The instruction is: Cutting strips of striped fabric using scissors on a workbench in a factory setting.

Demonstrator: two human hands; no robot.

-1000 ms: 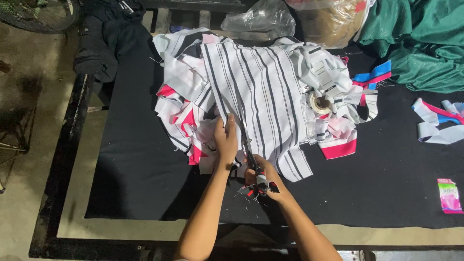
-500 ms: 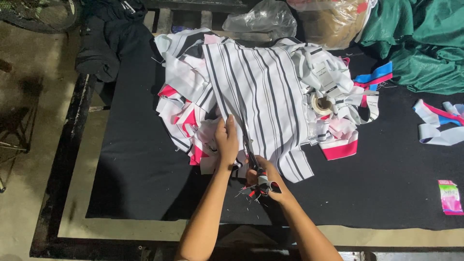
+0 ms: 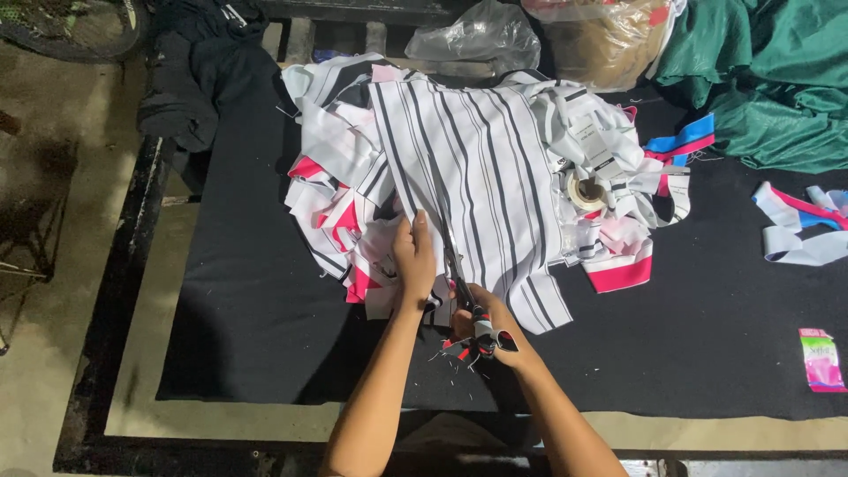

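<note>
A view from above of a person's two bare hands cutting cloth on a counter (image 3: 265, 336) covered in black fabric. The left hand (image 3: 413, 258) lies flat, palm down, fingers straight and close together, pressing on the near edge of a white cloth with dark stripes (image 3: 481, 177). It grips nothing; it only holds the cloth down. The right hand (image 3: 488, 322), just beside it and nearer the person, is curled shut around the red and black handles of a pair of scissors (image 3: 466, 296). How far apart the blades stand cannot be told, as they look like one thin dark line.

The scissors' long axis runs away from the person, leaning slightly left, with the tip pointing toward the far edge of the counter and into the striped cloth right beside the left hand's fingers. The stripes of the cloth run roughly the same way, front to back.

The striped cloth lies on top of a heap of white, pink and striped scraps (image 3: 340, 212) in the middle of the counter. A roll of tape (image 3: 585, 189) sits on the heap to the right. Green fabric (image 3: 768, 79) is bunched at the far right corner, a clear plastic bag (image 3: 481, 34) lies at the far edge, and a small pink packet (image 3: 821, 358) lies near the right edge.
</note>
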